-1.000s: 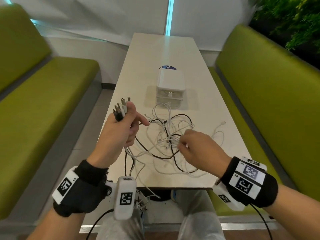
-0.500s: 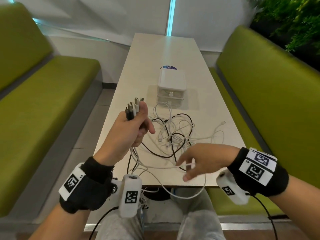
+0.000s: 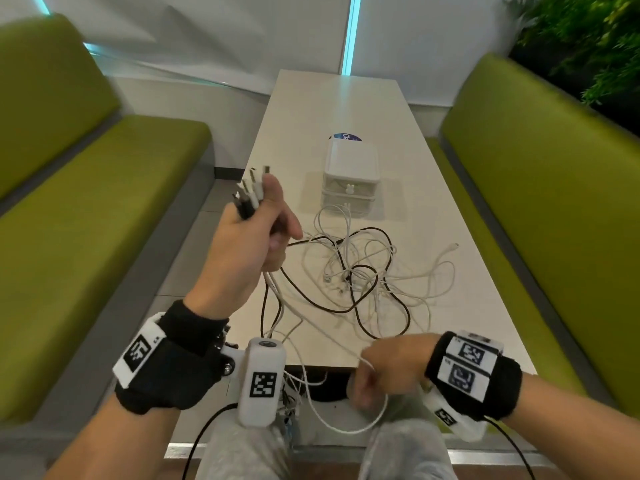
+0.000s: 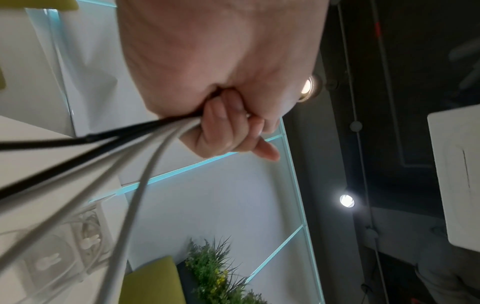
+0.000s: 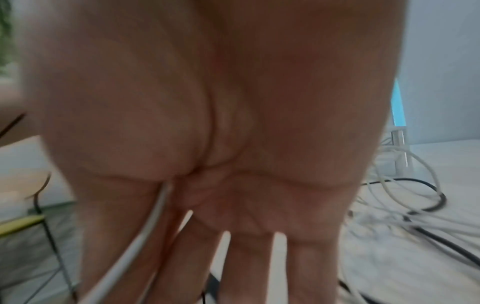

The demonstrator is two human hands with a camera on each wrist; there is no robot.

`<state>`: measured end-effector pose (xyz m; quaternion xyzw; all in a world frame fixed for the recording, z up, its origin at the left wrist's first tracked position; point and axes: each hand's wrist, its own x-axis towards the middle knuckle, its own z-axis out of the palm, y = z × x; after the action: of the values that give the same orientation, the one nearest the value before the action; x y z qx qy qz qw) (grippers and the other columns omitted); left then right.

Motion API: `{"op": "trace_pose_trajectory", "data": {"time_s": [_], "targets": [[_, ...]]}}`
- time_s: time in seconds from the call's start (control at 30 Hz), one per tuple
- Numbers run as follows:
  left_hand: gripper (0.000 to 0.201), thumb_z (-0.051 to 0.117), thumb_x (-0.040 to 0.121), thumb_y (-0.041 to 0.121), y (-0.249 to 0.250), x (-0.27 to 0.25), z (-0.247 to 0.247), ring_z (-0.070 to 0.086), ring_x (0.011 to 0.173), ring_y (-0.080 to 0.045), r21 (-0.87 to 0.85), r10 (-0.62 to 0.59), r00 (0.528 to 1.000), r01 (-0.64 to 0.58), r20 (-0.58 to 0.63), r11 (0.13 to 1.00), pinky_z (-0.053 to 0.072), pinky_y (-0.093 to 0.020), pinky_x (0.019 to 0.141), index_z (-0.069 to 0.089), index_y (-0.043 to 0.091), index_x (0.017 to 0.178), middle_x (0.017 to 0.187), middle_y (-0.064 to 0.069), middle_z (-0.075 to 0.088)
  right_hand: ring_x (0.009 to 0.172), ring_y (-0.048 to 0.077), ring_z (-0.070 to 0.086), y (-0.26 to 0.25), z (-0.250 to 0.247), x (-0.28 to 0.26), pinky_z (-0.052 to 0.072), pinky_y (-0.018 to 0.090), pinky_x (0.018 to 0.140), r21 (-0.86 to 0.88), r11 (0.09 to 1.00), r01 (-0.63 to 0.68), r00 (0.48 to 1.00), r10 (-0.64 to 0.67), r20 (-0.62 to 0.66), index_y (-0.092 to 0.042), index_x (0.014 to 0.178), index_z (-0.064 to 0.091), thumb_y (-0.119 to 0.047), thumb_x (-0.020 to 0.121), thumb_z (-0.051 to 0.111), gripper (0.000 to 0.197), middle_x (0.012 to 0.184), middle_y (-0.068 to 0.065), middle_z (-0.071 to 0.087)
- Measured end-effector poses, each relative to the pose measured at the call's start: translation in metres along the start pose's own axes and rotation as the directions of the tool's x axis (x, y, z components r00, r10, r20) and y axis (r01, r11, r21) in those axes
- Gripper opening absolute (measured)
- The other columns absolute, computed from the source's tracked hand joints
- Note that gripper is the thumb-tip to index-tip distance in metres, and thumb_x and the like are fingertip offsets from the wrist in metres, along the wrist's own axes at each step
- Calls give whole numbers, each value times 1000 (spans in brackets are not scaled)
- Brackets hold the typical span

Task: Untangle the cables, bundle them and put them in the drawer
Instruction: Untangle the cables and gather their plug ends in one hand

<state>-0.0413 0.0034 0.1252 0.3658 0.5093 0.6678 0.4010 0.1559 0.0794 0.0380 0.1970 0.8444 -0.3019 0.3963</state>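
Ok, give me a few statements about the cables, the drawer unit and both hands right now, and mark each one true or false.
1. The left hand grips a bunch of cable ends with the plugs sticking up. True.
2. The small drawer unit sits on the green bench. False: it stands on the white table, beyond the tangle.
3. The right hand has a white cable running through it, near the table's near edge. True.
4. Every cable is white. False: a dark cable loops through the tangled pile.
5. The cables are already bundled in the drawer. False: most still lie tangled on the table.
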Motion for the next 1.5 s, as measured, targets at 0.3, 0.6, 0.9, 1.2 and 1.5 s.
{"op": "trace_pose_trajectory", "data": {"time_s": [0.3,0.6,0.9,1.2,1.5], "targets": [[55,42,88,56,-3,-9,23,20,38,-10,29,3,996,-6,89,1000,14,-23,42,58,19,50,42,6,31,115,16,56,5,-6,-31,45,31,93,-196,961,-198,972,165,-170,-30,131,55,-46,83,68,52,124,-7,60],[56,46,87,55,-5,-9,35,17,39,-12,26,72,996,-73,56,997,13,-24,43,58,17,48,46,-5,24,86,12,65,-18,-32,-27,52,33,80,85,971,221,804,-133,-579,-31,108,71,-45,92,56,25,95,-4,73],[51,59,85,49,-27,7,26,18,38,-12,34,48,999,-48,9,998,20,-20,41,57,13,48,41,0,33,111,0,57,-5,-43,-13,45,23,95,211,957,200,895,-91,-437,-41,138,43,-48,85,66,58,128,-16,59],[50,55,83,51,-46,32,14,19,35,-8,-33,-43,998,42,-47,999,15,-22,40,54,18,45,40,4,32,124,14,49,15,-65,27,40,29,103,-9,1000,-15,979,13,-202,-31,139,48,-12,91,49,51,138,-6,53],[58,49,85,58,-78,43,11,9,52,-26,36,-146,989,146,-6,989,11,-26,43,65,11,55,59,-16,14,95,33,61,34,-65,85,42,35,66,-186,918,-350,759,161,-631,-5,102,59,1,91,40,22,103,14,60]]}}
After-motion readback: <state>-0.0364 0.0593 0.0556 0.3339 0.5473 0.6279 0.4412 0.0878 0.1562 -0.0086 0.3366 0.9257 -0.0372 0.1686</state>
